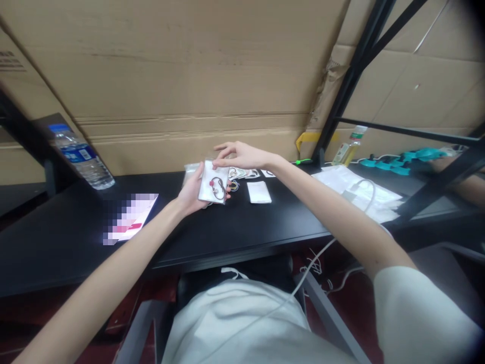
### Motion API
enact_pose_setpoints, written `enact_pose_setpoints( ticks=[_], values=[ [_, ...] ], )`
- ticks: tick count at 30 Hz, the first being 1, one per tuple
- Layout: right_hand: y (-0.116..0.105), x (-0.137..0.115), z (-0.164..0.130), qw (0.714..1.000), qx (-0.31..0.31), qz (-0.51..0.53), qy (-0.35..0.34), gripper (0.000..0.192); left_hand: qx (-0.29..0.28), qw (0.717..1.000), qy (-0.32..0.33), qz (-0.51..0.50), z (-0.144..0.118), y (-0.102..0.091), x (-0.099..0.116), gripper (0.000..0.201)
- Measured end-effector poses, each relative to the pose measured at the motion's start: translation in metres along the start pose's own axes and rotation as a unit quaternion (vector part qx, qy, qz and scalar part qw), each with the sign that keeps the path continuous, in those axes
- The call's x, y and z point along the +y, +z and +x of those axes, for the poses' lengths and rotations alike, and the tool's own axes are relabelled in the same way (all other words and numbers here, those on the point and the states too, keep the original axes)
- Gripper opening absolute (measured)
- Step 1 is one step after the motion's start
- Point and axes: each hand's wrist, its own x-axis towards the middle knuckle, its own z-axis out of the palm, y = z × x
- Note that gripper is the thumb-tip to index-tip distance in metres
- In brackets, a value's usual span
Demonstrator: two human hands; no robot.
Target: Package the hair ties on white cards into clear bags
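Note:
My left hand (192, 192) holds a small white card (214, 185) upright above the black table (235, 227); a dark looped bracelet with a red bead lies on the card's face. My right hand (242, 155) reaches over from the right, its fingertips pinching the card's top edge. Just behind the hands lie several small clear bags and cards (242, 173). A second white card (259, 192) lies flat on the table to the right of the held one.
A water bottle (81, 157) stands at the back left. A blurred pink and white sheet (131, 217) lies on the left. White plastic bags (359, 192) pile at the right, teal objects (401, 161) beyond. Cardboard walls the back; black frame bars cross the right.

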Motion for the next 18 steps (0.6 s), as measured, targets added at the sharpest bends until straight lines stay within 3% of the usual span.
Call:
enact_pose_setpoints(
  ticks=[5, 10, 15, 18],
  values=[
    [0.000, 0.003, -0.001, 0.996, 0.071, -0.056, -0.012, 0.038, 0.029, 0.999, 0.043, -0.014, -0.002, 0.010, 0.002, 0.058],
    [0.002, 0.010, 0.004, 0.997, 0.057, -0.014, -0.045, 0.022, 0.038, 0.999, 0.013, 0.024, -0.004, 0.016, 0.002, 0.063],
    [0.012, 0.020, 0.002, 0.991, 0.111, 0.058, -0.042, 0.045, 0.047, 0.996, 0.006, 0.079, 0.000, 0.012, -0.005, 0.073],
    [0.023, 0.020, -0.004, 0.984, 0.159, 0.075, -0.024, 0.049, 0.103, 0.983, 0.017, 0.150, 0.004, 0.008, -0.011, 0.056]
  ],
)
